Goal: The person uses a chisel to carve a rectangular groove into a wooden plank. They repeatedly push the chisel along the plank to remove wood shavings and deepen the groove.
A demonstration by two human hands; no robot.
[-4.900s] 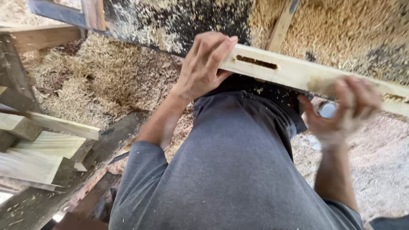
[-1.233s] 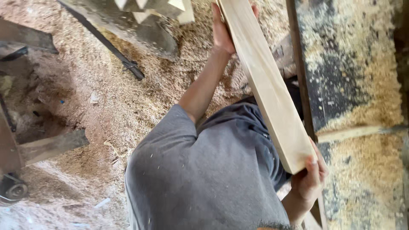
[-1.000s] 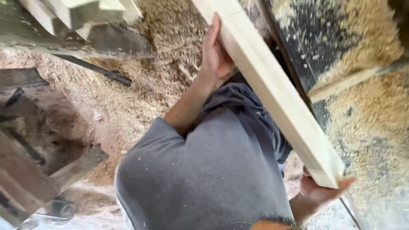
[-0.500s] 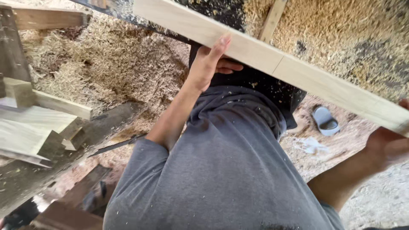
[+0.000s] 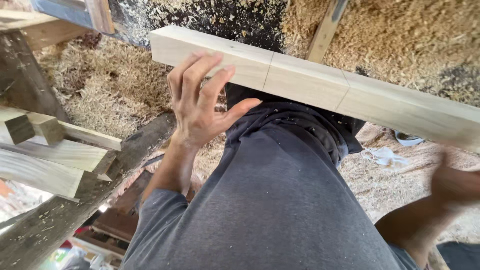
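The left hand (image 5: pixel 200 107) rests against the near face of a long squared wooden beam (image 5: pixel 310 82). Its fingers are spread and extended flat on the wood, thumb out to the side; nothing is clasped, and the hand only steadies the beam. The right hand (image 5: pixel 457 182) is blurred beneath the far right part of the beam. Whether it is gripping the wood or only close under it cannot be determined.

The beam runs from just above the left hand across to beyond the right hand. Two thin lines cross its pale face between the hands. No cuts or slots show on the visible face at those lines, so the marking appears complete and any cutting appears still to be done.

Below and outward of the left hand lie stacked cut timber pieces (image 5: pixel 55 155). Sawdust (image 5: pixel 100 95) covers the floor beyond the beam. A grey shirt (image 5: pixel 280 210) fills the space between the hands.
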